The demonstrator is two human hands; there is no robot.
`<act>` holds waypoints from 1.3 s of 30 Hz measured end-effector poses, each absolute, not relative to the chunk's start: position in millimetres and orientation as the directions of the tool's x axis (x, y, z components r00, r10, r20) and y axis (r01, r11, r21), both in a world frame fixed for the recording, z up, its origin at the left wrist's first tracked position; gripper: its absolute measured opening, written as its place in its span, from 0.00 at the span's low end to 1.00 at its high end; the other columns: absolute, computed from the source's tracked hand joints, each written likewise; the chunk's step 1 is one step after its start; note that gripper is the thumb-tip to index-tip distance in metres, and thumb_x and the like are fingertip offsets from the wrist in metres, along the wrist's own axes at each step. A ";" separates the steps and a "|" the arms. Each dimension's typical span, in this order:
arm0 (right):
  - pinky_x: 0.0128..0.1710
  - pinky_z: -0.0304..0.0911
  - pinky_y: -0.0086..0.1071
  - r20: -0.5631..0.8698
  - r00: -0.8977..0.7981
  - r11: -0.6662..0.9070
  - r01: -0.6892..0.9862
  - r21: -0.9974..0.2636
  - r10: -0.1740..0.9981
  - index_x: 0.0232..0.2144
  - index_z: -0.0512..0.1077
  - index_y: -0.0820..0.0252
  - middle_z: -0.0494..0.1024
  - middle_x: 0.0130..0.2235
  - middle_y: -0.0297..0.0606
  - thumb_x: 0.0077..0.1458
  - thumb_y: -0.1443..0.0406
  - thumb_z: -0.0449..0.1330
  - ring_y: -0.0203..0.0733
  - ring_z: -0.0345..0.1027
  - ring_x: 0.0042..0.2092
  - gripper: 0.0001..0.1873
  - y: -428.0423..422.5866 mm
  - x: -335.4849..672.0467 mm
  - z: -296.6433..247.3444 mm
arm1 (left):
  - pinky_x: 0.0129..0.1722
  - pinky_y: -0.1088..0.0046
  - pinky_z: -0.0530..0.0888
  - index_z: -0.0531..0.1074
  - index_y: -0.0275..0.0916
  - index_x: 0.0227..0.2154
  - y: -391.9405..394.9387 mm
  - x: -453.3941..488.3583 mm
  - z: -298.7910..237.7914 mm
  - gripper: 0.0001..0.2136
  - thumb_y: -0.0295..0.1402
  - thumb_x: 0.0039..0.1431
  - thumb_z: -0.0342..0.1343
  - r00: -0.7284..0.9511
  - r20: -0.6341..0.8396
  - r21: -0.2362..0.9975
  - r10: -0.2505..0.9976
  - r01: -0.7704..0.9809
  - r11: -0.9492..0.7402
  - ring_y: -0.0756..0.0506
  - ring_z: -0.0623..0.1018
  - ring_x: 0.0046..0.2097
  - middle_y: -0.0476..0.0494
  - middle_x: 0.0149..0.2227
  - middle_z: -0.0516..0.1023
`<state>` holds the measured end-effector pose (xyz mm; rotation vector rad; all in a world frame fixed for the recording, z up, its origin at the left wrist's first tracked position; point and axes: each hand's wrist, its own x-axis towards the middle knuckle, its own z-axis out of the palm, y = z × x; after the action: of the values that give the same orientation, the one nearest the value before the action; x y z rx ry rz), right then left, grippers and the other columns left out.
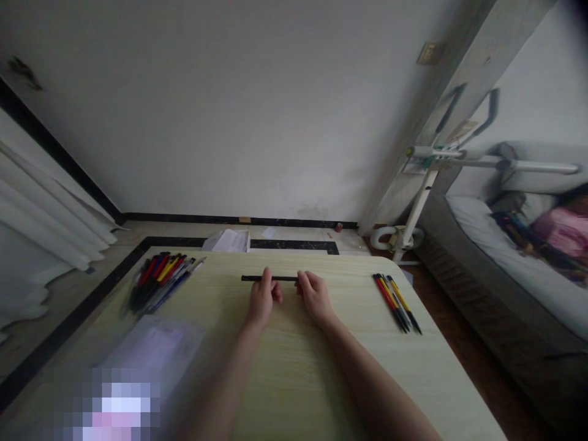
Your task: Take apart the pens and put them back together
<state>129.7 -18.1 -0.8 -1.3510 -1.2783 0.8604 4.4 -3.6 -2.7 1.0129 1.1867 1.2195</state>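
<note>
Between my two hands, a dark pen (287,278) lies level, just above the far middle of the pale wooden table (294,367). My left hand (263,299) is closed around it, thumb on top, and the pen's end sticks out to the left. The fingers of my right hand (315,297) pinch its right end. To the left lies a pile of mixed pens (160,278) in red, black, yellow, blue and clear. On the right, several pens (397,303) with red, yellow and clear barrels lie roughly side by side, dark ends toward me.
A translucent sheet or bag (156,343) lies at the table's left, partly blurred out. Beyond the far edge, a box of papers (227,240) stands on the floor. White exercise equipment (420,205) and a sofa (487,269) are at right; a curtain (41,220) hangs at left.
</note>
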 end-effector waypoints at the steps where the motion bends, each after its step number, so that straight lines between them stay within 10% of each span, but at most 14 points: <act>1: 0.20 0.51 0.26 0.146 0.174 0.105 0.228 -0.968 0.974 0.17 0.64 0.62 0.63 0.17 0.32 0.53 0.52 0.46 0.32 0.55 0.20 0.23 -18.1 129.7 -0.4 | 0.17 0.76 0.61 0.56 0.39 0.10 -3.7 4.3 -2.7 0.24 0.51 0.51 0.41 -0.026 -0.109 0.985 0.994 -0.134 0.104 0.52 0.64 0.15 0.49 0.11 0.62; 39: 0.22 0.50 0.26 0.201 0.130 0.153 0.311 -0.938 0.971 0.15 0.60 0.60 0.61 0.16 0.30 0.54 0.55 0.46 0.32 0.54 0.21 0.22 -18.7 130.5 -0.3 | 0.19 0.75 0.62 0.59 0.38 0.10 -2.9 2.1 -6.7 0.24 0.49 0.54 0.39 0.012 -0.068 0.992 0.998 -0.105 0.068 0.52 0.64 0.16 0.50 0.11 0.62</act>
<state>130.5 -18.7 -0.3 -1.3566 -1.3805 0.7977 2.1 -2.9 -6.7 1.0860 1.1571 1.2012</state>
